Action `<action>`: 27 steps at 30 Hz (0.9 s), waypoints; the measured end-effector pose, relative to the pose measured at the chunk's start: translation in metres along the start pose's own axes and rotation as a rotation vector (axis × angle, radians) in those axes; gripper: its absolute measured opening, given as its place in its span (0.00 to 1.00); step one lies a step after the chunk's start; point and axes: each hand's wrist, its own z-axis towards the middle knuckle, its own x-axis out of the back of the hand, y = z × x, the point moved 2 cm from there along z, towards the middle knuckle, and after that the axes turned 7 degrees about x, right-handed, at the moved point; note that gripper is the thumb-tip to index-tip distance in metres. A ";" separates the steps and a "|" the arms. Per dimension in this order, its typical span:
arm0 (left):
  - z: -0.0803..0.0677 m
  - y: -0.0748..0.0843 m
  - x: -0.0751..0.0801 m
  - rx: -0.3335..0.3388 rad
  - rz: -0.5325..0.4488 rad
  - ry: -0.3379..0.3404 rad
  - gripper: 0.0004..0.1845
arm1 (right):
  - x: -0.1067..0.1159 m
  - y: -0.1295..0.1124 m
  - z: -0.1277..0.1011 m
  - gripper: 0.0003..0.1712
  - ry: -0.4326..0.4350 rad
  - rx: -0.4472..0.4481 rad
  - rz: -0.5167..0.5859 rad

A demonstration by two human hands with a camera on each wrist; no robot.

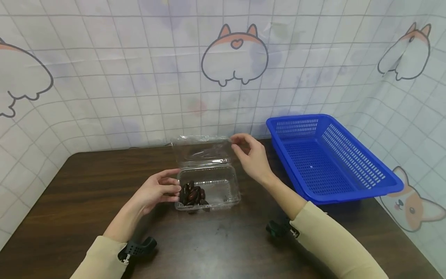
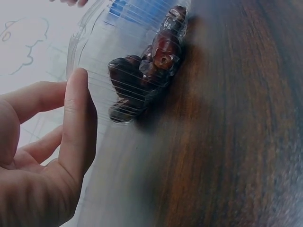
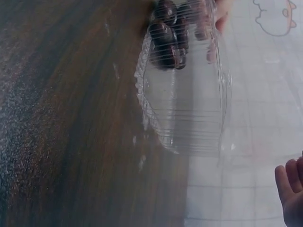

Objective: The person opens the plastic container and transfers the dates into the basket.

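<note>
A clear plastic clamshell box [image 1: 223, 186] stands on the dark wooden table [image 1: 87, 186] with its lid [image 1: 202, 149] raised at the back. Several dark brown dates [image 1: 193, 193] lie heaped at its left end. My left hand [image 1: 172, 186] rests against the box's left side with relaxed fingers; in the left wrist view its thumb [image 2: 78, 118] is straight beside the ribbed wall [image 2: 104, 52], close to the dates [image 2: 147, 71]. My right hand [image 1: 240, 143] hovers at the lid's top right corner with loosely bent fingers. Its fingertips [image 3: 291, 189] show apart from the box [image 3: 189, 109].
An empty blue perforated basket [image 1: 296, 118] sits at the right, a short way from the box. A tiled, cartoon-printed sheet backs the table behind and on both sides. Black wrist straps [image 1: 137, 248] show on both sleeves.
</note>
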 end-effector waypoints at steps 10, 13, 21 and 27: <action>-0.002 -0.001 0.001 0.001 -0.009 0.000 0.35 | -0.004 0.007 -0.001 0.12 -0.012 -0.101 0.052; -0.003 -0.002 0.000 0.006 -0.004 0.001 0.35 | -0.004 0.010 -0.003 0.12 -0.014 -0.118 0.061; -0.003 -0.002 0.000 0.015 -0.013 0.013 0.35 | -0.008 0.022 -0.005 0.13 -0.028 -0.148 0.048; -0.004 -0.001 0.000 0.015 -0.021 0.000 0.36 | -0.012 0.029 -0.010 0.15 -0.025 -0.193 0.050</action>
